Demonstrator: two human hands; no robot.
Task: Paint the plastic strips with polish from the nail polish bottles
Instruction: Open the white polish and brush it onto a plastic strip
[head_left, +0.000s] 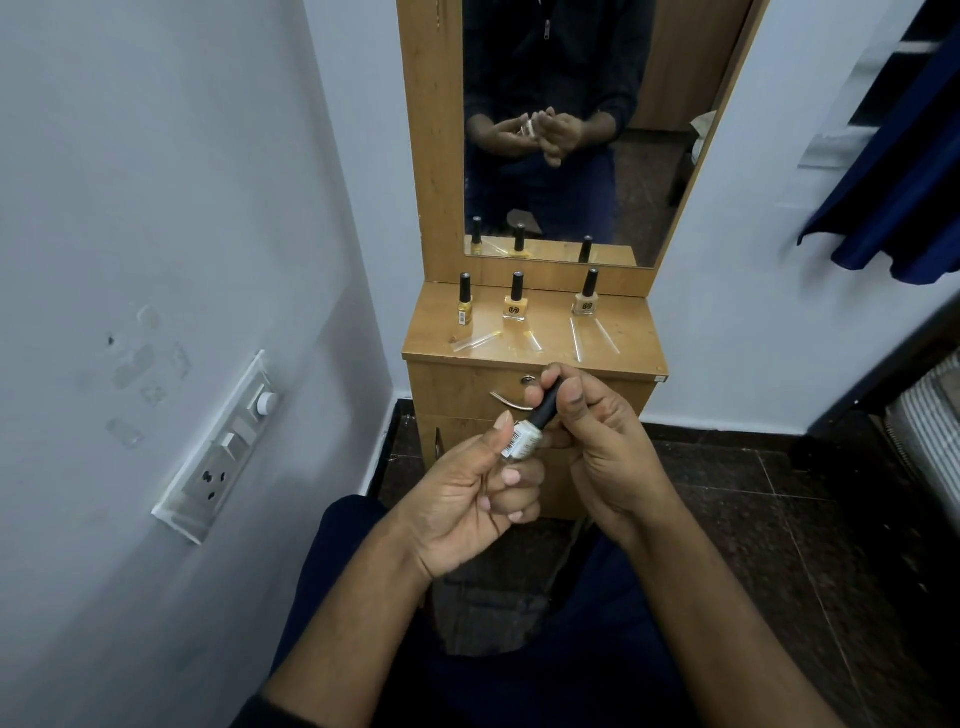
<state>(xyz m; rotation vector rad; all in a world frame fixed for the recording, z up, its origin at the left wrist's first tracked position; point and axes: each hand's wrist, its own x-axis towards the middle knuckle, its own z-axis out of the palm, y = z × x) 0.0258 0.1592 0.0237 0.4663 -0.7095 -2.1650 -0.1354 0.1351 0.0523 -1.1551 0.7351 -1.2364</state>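
- Left hand (467, 499) curls its fingers around a white nail polish bottle (522, 439), held above the lap.
- Right hand (597, 441) pinches the bottle's black cap (548, 405) between thumb and fingertips.
- Clear plastic strips (576, 340) lie on the wooden dresser (613, 364), before three upright bottles (515, 304).

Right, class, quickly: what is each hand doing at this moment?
Left hand: holds the white nail polish bottle by its body.
Right hand: grips the bottle's black cap.
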